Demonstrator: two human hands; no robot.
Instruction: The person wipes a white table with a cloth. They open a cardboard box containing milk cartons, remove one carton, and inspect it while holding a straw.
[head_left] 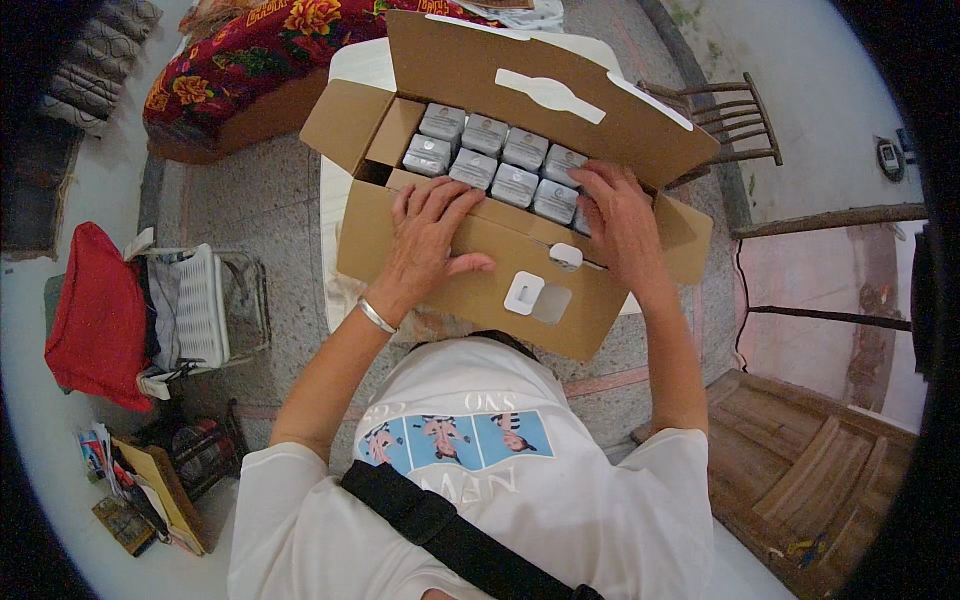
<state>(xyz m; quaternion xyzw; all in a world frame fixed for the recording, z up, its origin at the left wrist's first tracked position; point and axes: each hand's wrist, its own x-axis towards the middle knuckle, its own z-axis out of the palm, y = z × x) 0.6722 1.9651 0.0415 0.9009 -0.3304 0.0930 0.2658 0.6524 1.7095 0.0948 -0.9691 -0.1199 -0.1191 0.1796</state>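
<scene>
On a white-topped table stands an open brown cardboard box (460,300), its inside white-marked lid raised on the far side. Several small silver-grey packs (515,185) stand in it in two rows, with a gap at the left end. My left hand (435,235) lies over the near flap, fingertips at the front row and thumb stretched out to the right; it is open. Over the right end of the rows is my right hand (618,215), fingers bent and apart, the tips touching the packs there. I see nothing lifted in it. The packs beneath that hand are partly hidden.
A wooden chair (735,120) stands behind the box at the right. To the left is a white chair (200,305) with a red cloth (95,315). Beyond the table lies a red flowered cover (240,75). Wooden furniture (800,470) stands at the lower right.
</scene>
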